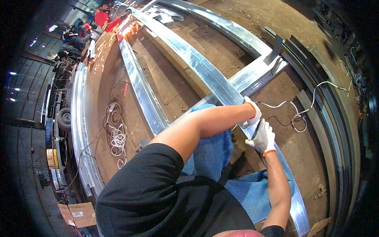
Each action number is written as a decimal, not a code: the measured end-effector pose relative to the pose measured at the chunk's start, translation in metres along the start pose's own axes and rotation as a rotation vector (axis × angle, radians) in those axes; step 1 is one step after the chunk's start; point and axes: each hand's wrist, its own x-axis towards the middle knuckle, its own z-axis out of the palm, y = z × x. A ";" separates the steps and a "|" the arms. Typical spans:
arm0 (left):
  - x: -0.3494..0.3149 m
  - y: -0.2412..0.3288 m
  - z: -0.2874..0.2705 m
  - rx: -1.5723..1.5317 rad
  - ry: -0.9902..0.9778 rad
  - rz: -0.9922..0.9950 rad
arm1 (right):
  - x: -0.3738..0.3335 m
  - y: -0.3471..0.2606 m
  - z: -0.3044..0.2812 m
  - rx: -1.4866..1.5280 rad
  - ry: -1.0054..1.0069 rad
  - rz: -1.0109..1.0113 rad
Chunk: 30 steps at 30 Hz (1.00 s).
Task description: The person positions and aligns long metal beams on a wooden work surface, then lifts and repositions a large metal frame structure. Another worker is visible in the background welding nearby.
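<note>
Both my hands wear whitish knit gloves with orange cuffs and sit close together on a long silvery metal beam (201, 67). My left hand (252, 113) reaches across from the left, its fingers curled over the beam's edge. Just nearer to me, my right hand (262, 138) grips the same beam, thumb out to the left and fingers bent at the other side. A thin dark edge shows between the hands; what it belongs to I cannot make out. The beam crosses over another wide silvery beam (252, 75) and runs on past my jeans-clad legs.
Another silvery beam (138, 79) lies to the left. At the far end, a person in red (103, 17) works amid sparks. A white cable (298, 114) loops on the right near dark steel bars (335, 146). Left are a coiled cable (117, 138), a tyre (64, 119) and a cardboard box (81, 215).
</note>
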 end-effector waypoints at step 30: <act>0.010 -0.003 0.003 -0.003 0.007 0.024 | 0.002 -0.001 -0.001 0.012 -0.022 0.004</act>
